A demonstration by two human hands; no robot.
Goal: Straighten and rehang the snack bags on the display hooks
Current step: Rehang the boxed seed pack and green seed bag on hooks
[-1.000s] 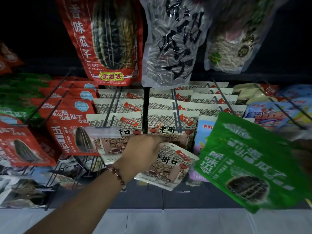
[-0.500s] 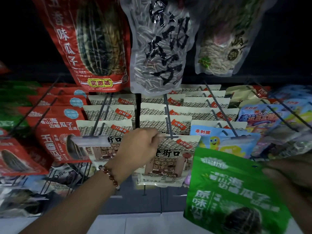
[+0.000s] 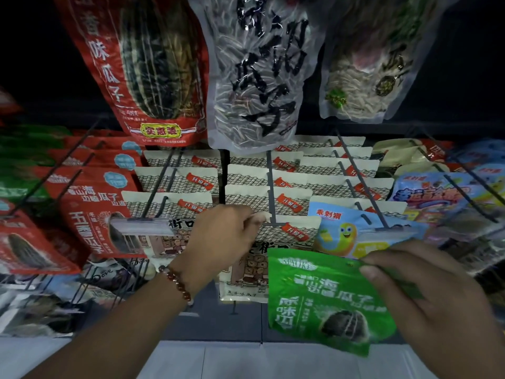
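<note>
A head-worn camera looked down at a dim shop display of hanging snack bags. The left hand [image 3: 218, 236], with a bead bracelet [image 3: 177, 283] at the wrist, reached to the middle hook [image 3: 270, 198]. Its fingers were curled, and thumb and forefinger pinched the top edge of the front cream bag [image 3: 276, 242] just beside the hook's tip. That bag hung at the front of a row of matching cream bags [image 3: 246, 176] threaded along the hook.

The right hand [image 3: 426, 294] held a green bag [image 3: 322, 299] low and in front of the display, off any hook. Its grip was closed on the bag's upper right corner, thumb on the printed face and fingers behind. The bag hung tilted from that corner.

The green bag looked light and soft, a glossy film pouch that would probably flex and swing, and might slip under a loose pinch. Its stiffest part was likely the flat sealed strip along the top, so the best hold seemed to be there, close to the hanging hole. The hole itself was too blurred to make out. Green bags [image 3: 24, 160] of apparently the same kind hung at the far left.
</note>
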